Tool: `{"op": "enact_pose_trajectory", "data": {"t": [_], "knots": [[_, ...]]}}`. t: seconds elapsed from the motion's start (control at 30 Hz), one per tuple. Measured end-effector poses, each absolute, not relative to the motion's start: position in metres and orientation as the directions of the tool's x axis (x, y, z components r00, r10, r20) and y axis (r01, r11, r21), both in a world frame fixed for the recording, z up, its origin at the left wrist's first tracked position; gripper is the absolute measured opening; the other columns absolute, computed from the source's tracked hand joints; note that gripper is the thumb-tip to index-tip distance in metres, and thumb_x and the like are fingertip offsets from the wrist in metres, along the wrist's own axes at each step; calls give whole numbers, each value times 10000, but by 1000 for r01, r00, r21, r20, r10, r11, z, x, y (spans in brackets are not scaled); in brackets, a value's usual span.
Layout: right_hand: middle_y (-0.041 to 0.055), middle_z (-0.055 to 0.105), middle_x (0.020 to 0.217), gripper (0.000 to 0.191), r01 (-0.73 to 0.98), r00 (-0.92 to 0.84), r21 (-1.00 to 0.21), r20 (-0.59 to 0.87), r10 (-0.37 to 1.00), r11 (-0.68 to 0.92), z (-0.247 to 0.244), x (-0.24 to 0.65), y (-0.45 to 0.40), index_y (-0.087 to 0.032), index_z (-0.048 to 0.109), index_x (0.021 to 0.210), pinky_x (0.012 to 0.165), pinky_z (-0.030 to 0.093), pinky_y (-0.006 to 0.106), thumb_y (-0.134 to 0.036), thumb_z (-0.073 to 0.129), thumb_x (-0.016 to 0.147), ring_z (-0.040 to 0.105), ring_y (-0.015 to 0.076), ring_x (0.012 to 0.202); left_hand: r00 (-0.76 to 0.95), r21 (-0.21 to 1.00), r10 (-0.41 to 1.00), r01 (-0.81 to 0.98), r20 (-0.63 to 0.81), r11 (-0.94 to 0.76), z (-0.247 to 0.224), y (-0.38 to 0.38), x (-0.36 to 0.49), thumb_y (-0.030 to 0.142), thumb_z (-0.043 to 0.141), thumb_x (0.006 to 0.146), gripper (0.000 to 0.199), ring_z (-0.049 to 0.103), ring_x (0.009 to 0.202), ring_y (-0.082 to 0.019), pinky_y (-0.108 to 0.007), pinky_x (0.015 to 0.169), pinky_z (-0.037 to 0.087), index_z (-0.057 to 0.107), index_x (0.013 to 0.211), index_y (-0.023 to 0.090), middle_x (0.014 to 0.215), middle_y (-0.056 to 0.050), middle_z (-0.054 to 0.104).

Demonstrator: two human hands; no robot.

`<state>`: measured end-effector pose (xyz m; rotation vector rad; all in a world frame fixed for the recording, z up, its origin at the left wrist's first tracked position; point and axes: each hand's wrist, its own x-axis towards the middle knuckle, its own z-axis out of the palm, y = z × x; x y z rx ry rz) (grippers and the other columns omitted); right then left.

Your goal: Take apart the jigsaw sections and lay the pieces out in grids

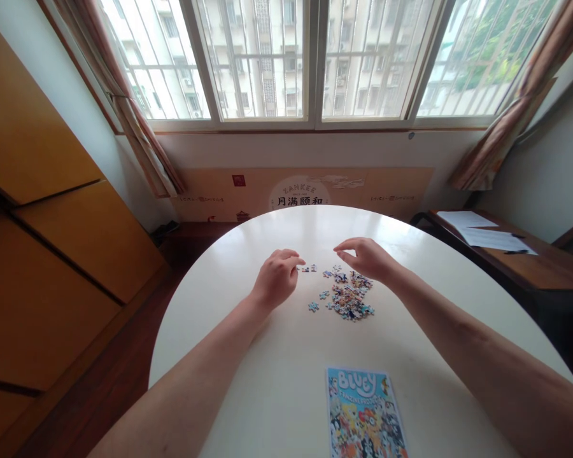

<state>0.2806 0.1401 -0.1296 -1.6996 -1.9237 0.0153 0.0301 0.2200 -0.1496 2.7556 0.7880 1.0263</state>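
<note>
A heap of small jigsaw pieces point(351, 300) lies on the white round table point(277, 394), with a few loose light blue pieces point(313, 306) left of it. My left hand point(277, 275) is beside a short row of pieces point(314, 268), its fingers curled and the index finger reaching toward them; whether it holds a piece is hidden. My right hand point(365, 256) hovers over the back of the heap, thumb and index finger apart, nothing visible between them. Nearer the camera lies a colourful "Bluey" picture sheet point(365, 413).
Papers point(487, 232) and dark pens lie on a brown desk point(554, 261) at the right. Wooden cabinets point(67, 242) stand at the left. A printed box panel point(210, 197) is below the window, behind the table's far edge.
</note>
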Motion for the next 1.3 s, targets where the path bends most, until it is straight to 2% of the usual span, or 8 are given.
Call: {"op": "enact_pose_trajectory", "data": {"t": [0.1,0.2,0.37,0.47,0.7,0.97,1.1,1.3], "knots": [[49,748,1090,227,931,-61,-323,322,945,170,-142,275,123,-244,779,997,954,520,436,-234,584,882,672,267,1060,722,299,486,384,493,-874,-142,212,30,2,504,779,355,675,864,-190,-334,795,563,758,876,230,963,-16,735],[71,717,1173,267,943,-71,-285,339,938,174,-154,263,109,-241,758,1091,991,501,458,-250,575,897,643,278,1115,747,302,520,426,414,-853,-135,209,28,23,498,780,336,692,807,-188,-323,753,555,757,807,236,900,4,746],[100,576,1404,335,976,-53,-186,320,946,118,-165,245,100,-295,695,1231,1070,317,693,-330,479,978,418,394,1373,724,304,565,478,395,-824,-130,212,23,45,479,783,327,694,824,-196,-320,767,546,752,766,224,873,-5,751],[71,524,1463,336,969,-92,-194,281,955,151,-165,240,98,-367,685,1235,1077,238,744,-387,438,1007,329,402,1431,728,307,571,483,380,-820,-130,212,22,62,477,795,326,691,823,-193,-312,762,542,759,778,227,881,-7,752],[32,436,1538,350,922,-304,-150,287,908,356,-156,230,91,-435,616,1315,1127,170,720,-403,434,1018,255,361,1477,840,298,477,400,259,-867,-133,207,23,58,514,758,435,681,850,-177,-276,762,531,784,997,302,1022,7,735],[52,603,1377,310,946,-164,-163,505,847,281,-160,256,86,-308,705,1173,1124,278,657,-316,446,1000,387,334,1414,857,277,514,485,35,-829,-112,218,1,57,519,713,427,677,829,-181,-250,714,495,811,859,333,942,20,762],[70,689,1231,309,930,-40,-271,593,804,246,-165,273,91,-255,739,1080,1079,396,564,-310,451,985,525,311,1295,713,227,701,686,-19,-691,-107,237,-17,121,580,729,316,674,737,-197,-264,653,482,812,808,321,898,9,770],[77,751,1013,334,848,236,-512,597,767,138,-168,290,99,-213,752,971,915,517,434,-356,450,960,671,264,1005,607,207,781,753,147,-624,-123,261,-28,232,614,788,205,680,846,-221,-271,701,498,806,840,283,944,-17,771]]}}
